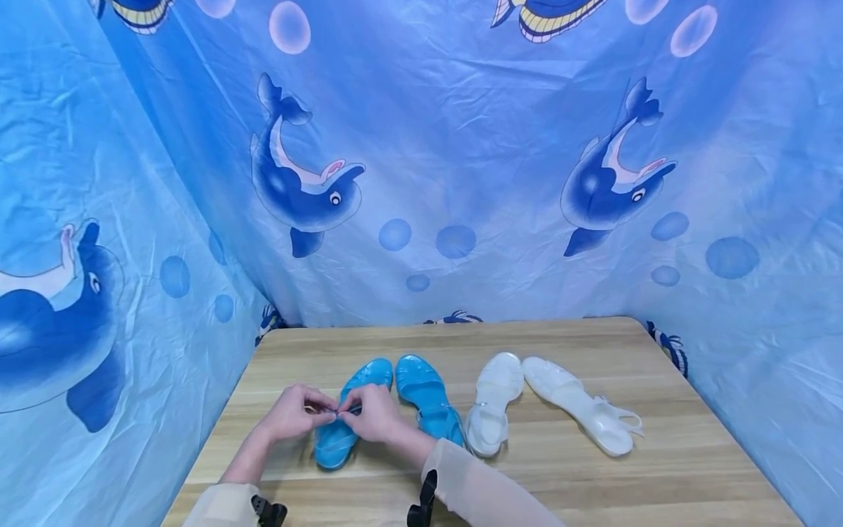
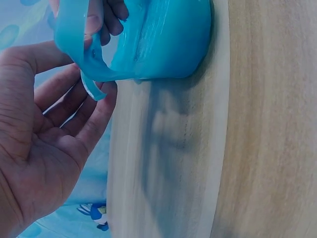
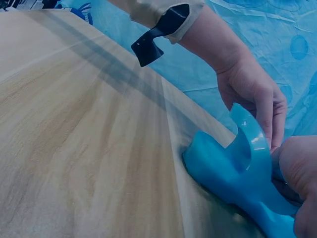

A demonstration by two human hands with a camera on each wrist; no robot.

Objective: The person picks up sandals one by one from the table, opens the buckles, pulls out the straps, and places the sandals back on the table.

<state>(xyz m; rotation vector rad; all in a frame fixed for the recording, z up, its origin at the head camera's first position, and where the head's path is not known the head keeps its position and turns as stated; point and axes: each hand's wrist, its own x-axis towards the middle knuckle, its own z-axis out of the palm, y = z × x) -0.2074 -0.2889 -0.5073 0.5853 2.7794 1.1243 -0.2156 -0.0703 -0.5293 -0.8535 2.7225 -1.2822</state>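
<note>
A blue jelly sandal lies at the left of the row, toe pointing away from me. My left hand and right hand meet over its ankle strap. In the left wrist view, the thumb and forefinger of my left hand pinch the strap, whose loose end hangs below the fingers. The right hand's fingers hold the strap from the other side. From the right wrist view, both hands come together behind the raised strap; the buckle area is mostly hidden by fingers.
Just right of the hands lies the other blue sandal, partly behind my right forearm. Two white sandals, one upright-strapped and one angled outward, lie farther right on the wooden table. A blue dolphin-print cloth surrounds the table.
</note>
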